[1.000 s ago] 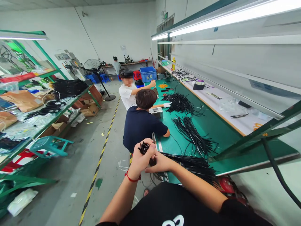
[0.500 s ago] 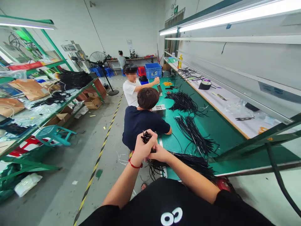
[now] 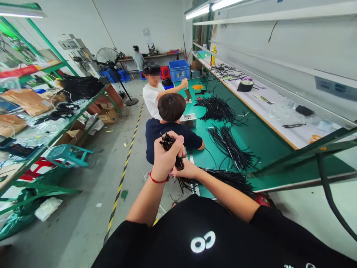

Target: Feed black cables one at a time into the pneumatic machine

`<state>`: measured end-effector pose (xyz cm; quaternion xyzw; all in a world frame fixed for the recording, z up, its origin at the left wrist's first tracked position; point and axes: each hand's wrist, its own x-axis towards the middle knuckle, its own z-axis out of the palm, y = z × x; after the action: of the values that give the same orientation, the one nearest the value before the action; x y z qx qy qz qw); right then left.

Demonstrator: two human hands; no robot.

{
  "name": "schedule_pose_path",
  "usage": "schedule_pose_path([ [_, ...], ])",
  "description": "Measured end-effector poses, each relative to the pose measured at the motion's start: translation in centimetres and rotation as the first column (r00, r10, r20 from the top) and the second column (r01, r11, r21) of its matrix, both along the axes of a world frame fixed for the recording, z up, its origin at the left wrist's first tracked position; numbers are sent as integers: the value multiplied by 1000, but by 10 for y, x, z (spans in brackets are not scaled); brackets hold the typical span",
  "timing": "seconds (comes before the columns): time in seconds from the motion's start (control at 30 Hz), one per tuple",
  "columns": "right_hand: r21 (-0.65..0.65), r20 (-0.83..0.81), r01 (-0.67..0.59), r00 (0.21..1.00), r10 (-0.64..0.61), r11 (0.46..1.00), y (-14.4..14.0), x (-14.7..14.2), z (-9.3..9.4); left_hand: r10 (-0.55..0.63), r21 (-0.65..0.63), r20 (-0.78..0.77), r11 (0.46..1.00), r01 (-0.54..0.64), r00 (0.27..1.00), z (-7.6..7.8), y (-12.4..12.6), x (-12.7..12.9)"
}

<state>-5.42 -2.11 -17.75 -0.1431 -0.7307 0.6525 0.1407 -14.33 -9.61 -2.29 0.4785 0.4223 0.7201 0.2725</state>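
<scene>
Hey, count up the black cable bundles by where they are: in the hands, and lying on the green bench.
In hand: 1, the held bundle, gripped by left hand and right hand
On the green bench: 2, far bundle and near bundle
Total: 3

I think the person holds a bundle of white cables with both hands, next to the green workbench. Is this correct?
Not quite: the cables are black, not white. The head view shows the left hand gripping the bundle of black cables near its top, and the right hand holding it lower down, next to the green workbench.
</scene>
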Motion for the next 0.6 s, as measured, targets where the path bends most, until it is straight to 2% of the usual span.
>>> schedule_pose_path([
  [0.1,22,12,5,1000,-5,1000,5,9,2,28,53,-47,998,-26,999,14,11,4],
  [0.27,69,-64,12,998,-8,998,15,19,39,6,111,-13,994,-4,1000,17,20,6],
  [0.33,85,-67,9,998,-4,996,22,18,47,-16,114,13,993,14,1000,16,23,8],
  [0.4,101,-25,-40,999,43,994,27,19,43,4,126,48,992,-11,999,17,28,6],
  [0.47,117,50,-89,995,83,989,30,25,28,78,141,130,985,-96,989,19,32,-2],
  [0.53,139,134,-90,988,71,986,30,35,9,153,105,256,977,-185,955,19,37,-19],
  [0.6,166,206,-66,978,31,984,27,47,-6,196,22,371,975,-220,908,14,41,-43],
])
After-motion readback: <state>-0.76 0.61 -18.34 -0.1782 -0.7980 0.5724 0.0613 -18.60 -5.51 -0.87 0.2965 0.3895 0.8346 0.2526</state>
